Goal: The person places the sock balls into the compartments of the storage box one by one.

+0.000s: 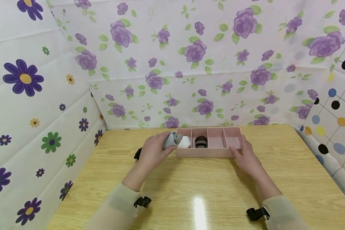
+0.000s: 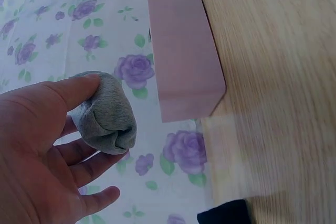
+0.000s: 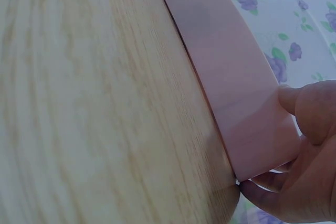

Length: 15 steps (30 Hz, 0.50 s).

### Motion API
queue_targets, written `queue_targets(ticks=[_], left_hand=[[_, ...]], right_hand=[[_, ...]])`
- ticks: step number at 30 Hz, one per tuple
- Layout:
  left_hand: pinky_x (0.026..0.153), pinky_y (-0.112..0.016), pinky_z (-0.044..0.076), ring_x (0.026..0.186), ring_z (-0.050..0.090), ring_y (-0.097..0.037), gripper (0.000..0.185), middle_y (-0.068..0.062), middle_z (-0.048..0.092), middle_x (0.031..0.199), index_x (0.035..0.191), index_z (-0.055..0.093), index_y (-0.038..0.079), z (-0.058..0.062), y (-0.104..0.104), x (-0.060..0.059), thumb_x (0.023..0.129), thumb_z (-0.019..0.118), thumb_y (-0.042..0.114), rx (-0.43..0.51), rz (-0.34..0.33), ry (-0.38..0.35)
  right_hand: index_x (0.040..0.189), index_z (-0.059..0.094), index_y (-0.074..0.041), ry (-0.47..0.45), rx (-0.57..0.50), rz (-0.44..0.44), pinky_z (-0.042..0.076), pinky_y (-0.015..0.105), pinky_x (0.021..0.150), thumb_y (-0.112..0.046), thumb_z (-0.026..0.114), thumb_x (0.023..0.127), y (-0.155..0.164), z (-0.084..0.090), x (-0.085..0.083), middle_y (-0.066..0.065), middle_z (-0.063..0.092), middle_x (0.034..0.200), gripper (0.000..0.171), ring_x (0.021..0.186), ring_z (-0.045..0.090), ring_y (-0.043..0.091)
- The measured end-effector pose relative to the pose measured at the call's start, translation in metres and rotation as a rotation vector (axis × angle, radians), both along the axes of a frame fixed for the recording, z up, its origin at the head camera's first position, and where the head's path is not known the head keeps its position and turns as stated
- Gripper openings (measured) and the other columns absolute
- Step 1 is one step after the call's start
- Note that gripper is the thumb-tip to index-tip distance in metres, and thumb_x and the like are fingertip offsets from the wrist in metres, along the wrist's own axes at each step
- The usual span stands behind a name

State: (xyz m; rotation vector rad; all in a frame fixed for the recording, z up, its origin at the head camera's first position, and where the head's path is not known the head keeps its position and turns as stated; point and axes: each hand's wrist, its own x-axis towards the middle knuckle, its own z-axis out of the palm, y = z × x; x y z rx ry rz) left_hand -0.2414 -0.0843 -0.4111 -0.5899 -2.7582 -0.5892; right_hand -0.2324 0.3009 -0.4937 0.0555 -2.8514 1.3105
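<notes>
The left hand (image 1: 153,150) gripped a rolled grey sock (image 1: 172,140) over the pink four-compartment plastic box (image 1: 207,152). The right hand (image 1: 246,156) clasped the box's right end; white and dark rolls filled two compartments.

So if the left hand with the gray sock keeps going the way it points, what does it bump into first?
Probably the pink box. The left hand holds the rolled gray sock right at the box's left end, where a white sock already lies. Depth is hard to judge.

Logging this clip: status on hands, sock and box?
Left hand grips grey rolled sock over leftmost compartment. Right hand holds pink box. White roll already there.
</notes>
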Motion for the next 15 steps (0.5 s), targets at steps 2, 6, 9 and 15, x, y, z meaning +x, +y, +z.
queue_targets(ticks=[2,6,9,15], left_hand=[[0.109,-0.057,0.051,0.112,0.073,-0.031,0.063,-0.011,0.075,0.133,0.155,0.063,0.01,0.001,0.005,-0.001,0.103,0.083,0.039,0.008,-0.003,0.008],[0.107,-0.057,0.051,0.113,0.073,-0.03,0.065,-0.01,0.075,0.135,0.156,0.062,0.011,0.003,0.015,-0.005,0.102,0.083,0.04,0.026,-0.012,0.029],[0.108,-0.058,0.051,0.117,0.072,-0.03,0.064,-0.009,0.074,0.138,0.157,0.062,0.013,0.005,0.023,-0.007,0.103,0.083,0.04,0.04,-0.023,0.031],[0.109,-0.059,0.052,0.117,0.073,-0.031,0.063,-0.009,0.075,0.137,0.155,0.063,0.011,0.009,0.038,-0.012,0.103,0.082,0.042,0.065,-0.024,0.035]], right_hand=[[0.171,-0.018,0.0,-0.002,-0.003,0.0,0.022,0.08,0.121,-0.052,0.046,0.118,0.0,0.0,0.0,0.043,-0.001,0.174,0.099,0.155,0.019,0.068],[0.172,-0.018,-0.001,0.001,-0.004,-0.003,0.021,0.08,0.122,-0.058,0.044,0.117,0.0,-0.001,0.0,0.043,-0.001,0.174,0.101,0.155,0.018,0.068],[0.172,-0.017,0.0,0.005,0.0,-0.004,0.021,0.08,0.122,-0.058,0.044,0.117,0.0,-0.002,0.0,0.043,0.0,0.174,0.1,0.155,0.018,0.068],[0.172,-0.017,-0.001,0.002,-0.002,-0.008,0.022,0.08,0.122,-0.054,0.046,0.118,0.0,-0.002,-0.001,0.043,0.0,0.174,0.099,0.156,0.017,0.067]])
